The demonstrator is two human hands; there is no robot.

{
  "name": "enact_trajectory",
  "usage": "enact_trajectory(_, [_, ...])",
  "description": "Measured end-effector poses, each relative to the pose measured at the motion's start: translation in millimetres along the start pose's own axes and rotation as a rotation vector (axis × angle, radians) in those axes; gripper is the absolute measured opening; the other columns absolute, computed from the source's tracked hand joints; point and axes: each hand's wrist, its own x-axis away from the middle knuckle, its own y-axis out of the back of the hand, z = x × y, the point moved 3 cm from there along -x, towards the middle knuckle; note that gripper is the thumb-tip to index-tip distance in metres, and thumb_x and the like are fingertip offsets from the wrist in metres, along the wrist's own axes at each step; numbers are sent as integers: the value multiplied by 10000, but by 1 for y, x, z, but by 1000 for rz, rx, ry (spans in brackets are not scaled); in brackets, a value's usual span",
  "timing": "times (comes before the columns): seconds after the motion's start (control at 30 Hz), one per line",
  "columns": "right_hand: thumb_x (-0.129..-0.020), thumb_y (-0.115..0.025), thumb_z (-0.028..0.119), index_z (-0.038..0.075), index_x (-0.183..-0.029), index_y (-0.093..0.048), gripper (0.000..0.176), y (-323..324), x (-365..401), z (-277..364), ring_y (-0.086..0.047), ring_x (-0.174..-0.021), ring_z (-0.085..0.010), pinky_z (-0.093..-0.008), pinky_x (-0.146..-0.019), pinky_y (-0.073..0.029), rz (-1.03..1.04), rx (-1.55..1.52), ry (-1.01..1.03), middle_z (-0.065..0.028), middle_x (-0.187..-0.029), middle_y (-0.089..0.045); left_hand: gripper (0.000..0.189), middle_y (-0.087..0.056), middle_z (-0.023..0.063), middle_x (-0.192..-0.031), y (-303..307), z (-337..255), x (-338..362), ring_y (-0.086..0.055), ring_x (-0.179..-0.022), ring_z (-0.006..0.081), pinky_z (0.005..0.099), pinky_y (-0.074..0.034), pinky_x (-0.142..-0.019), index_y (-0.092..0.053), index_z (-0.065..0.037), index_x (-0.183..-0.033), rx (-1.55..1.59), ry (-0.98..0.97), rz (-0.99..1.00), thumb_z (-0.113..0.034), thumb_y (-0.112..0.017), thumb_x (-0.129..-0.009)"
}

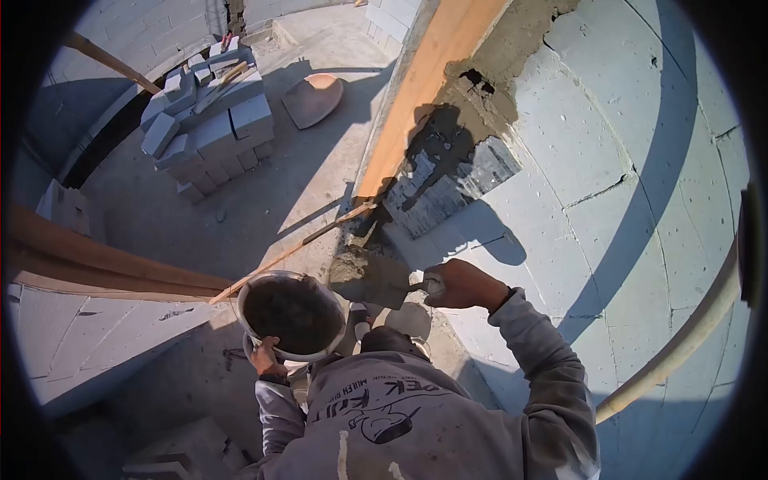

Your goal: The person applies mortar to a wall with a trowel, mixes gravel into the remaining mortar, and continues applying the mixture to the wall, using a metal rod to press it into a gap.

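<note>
My left hand (265, 357) grips the near rim of a round bucket (293, 314) that has dark grey wet mortar inside. In my right hand (466, 285) is the handle of a trowel (389, 280), its blade pointing left and loaded with mortar (352, 268). The blade is just right of the bucket, beside the wall's edge. Above it, wet mortar (448, 144) partly covers a dark ribbed patch (456, 188) on the block wall (592, 160), along a wooden board (424, 88).
A stack of white blocks (212, 136) with tools on top stands at the upper left, near a shallow mortar-stained tub (314, 100). A thin wooden strip (296, 248) spans from the board to a brown beam (112, 256). A pale hose (680, 360) curves at the right.
</note>
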Motion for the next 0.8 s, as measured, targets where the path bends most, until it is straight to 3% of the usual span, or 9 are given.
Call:
enact_trajectory(0.07, [-678,-711,341,-4,-961,-619,455,50,14,-14,-642,-700,-278,-378,-668,-504,-205,-179,60,-174,-775,-641,336,-674,147,-902,-5,-5,2,-638,-915,350,375,-494,-813,-663,-123,-926,-25,2,-6,-64,-709,-599])
enact_trajectory(0.13, [-720,-704,264,-5,-868,-616,319,113,13,-34,-622,-597,-201,-325,-535,-488,-79,-179,-81,-100,-704,-628,304,-674,153,-895,-8,-25,9,-642,-913,344,377,-495,-812,-666,-127,-931,-1,38,-9,-70,-697,-633])
enact_trajectory(0.2, [-754,-684,277,-2,-827,-612,297,174,7,-68,-583,-498,-180,-309,-462,-465,-195,-422,-290,-83,-663,-611,259,-675,142,-894,-15,-42,16,-649,-892,317,373,-498,-801,-670,-125,-929,-300,-332,-99,-83,-674,-673])
enact_trajectory(0.27, [-794,-656,287,6,-815,-612,286,226,-5,-85,-558,-464,-159,-296,-450,-456,-472,-518,-414,-63,-624,-587,242,-675,128,-892,-31,-54,13,-649,-869,301,358,-496,-789,-670,-123,-927,-108,-78,-92,-111,-677,-685])
enact_trajectory(0.33, [-806,-653,285,-5,-815,-608,293,237,-12,-87,-555,-467,-160,-295,-450,-450,-507,-473,-455,-62,-613,-574,334,-655,126,-894,-35,-139,42,-598,-861,218,307,-462,-788,-655,-72,-978,640,382,-234,-124,-673,-648])
enact_trajectory(0.37, [-817,-649,282,-15,-814,-603,301,245,-17,-88,-552,-469,-161,-295,-450,-443,-540,-411,-488,-61,-602,-560,334,-655,126,-894,-46,-114,28,-598,-861,218,307,-462,-788,-655,-72,-978,646,385,-237,-124,-673,-648])
enact_trajectory(0.47, [-825,-635,272,-36,-872,-625,311,248,-18,-107,-553,-476,-163,-305,-482,-448,-505,-479,-484,-81,-639,-598,342,-665,140,-884,-71,-63,-2,-640,-877,319,342,-488,-773,-649,-88,-963,217,119,-33,-160,-706,-634])
enact_trajectory(0.57, [-815,-636,282,-44,-903,-634,338,253,-17,-111,-577,-528,-193,-327,-556,-465,-500,-387,-479,-106,-677,-627,603,-659,157,-887,-76,-126,2,-642,-887,333,377,-492,-777,-612,-100,-1029,-398,-373,112,-169,-787,-455])
enact_trajectory(0.8, [-773,-663,361,-11,-963,-643,418,260,-23,-126,-582,-683,-222,-335,-681,-460,-574,-85,-356,-108,-744,-647,579,-648,133,-826,-125,-145,-25,-635,-796,334,381,-496,-723,-616,-91,-1000,-356,-345,250,-99,-757,-439])
